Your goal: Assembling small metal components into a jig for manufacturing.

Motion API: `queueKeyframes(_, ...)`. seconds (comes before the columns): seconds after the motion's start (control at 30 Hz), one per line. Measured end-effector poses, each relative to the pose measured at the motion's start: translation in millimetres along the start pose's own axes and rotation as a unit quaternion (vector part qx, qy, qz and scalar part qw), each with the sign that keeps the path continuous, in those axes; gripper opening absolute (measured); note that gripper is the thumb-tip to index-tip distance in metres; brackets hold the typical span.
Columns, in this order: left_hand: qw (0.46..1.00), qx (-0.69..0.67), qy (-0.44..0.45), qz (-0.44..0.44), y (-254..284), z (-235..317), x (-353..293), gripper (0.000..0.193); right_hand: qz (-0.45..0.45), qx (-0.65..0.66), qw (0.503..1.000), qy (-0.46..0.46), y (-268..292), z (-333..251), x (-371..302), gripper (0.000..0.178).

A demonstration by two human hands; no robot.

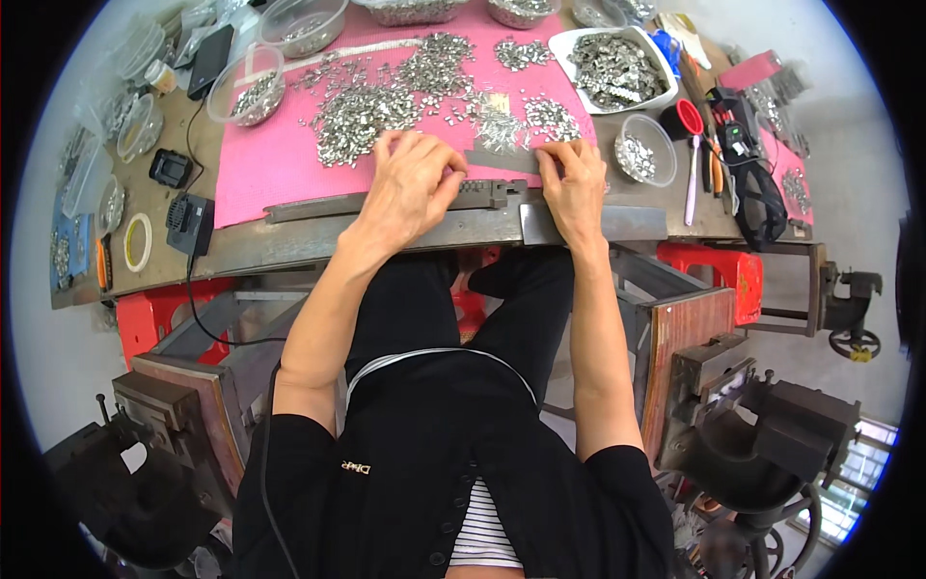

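Note:
My left hand (413, 181) is curled over a long dark metal bar (323, 206) with a notched, slotted section at its right end. Its fingers are closed at the near edge of a heap of small shiny metal pieces (362, 121); whatever they hold is hidden. My right hand (576, 189) has thumb and forefinger drawn together by the right end of a flat grey strip (503, 160). Too little shows to name anything in that pinch. Thin metal pins (502, 133) lie just beyond the strip. Below my right hand is a smooth steel plate (617, 222) along the table edge.
A pink mat (246, 183) covers the bench middle. Around it stand a white tray (666, 89) of metal parts, clear tubs (673, 164), a red cup (688, 116) and a black charger (190, 224) with its cable. Vises (772, 434) and red stools (709, 265) flank the bench below.

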State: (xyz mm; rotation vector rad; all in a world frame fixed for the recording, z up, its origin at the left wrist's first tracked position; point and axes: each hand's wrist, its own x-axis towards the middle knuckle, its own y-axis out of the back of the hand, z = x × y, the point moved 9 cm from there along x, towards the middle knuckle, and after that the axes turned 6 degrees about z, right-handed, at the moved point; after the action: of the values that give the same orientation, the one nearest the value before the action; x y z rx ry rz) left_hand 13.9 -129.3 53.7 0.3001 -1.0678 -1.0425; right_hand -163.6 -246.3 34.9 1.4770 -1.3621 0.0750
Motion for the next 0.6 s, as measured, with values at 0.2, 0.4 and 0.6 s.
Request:
queueKeyframes(0.2,0.999,-0.043,-0.012,0.02,-5,2,-13,0.012,0.004,0.076,0.995,-0.067,7,12,-1,0.012)
queueKeyframes(0.4,0.999,-0.044,-0.007,0.004,-5,3,-11,0.013,0.006,0.063,0.997,-0.037,1,8,-1,0.011)
queueKeyframes(0.6,0.995,-0.09,0.038,0.009,-3,2,-14,0.013,-0.009,-0.019,1.0,0.023,-2,-2,-2,0.009)
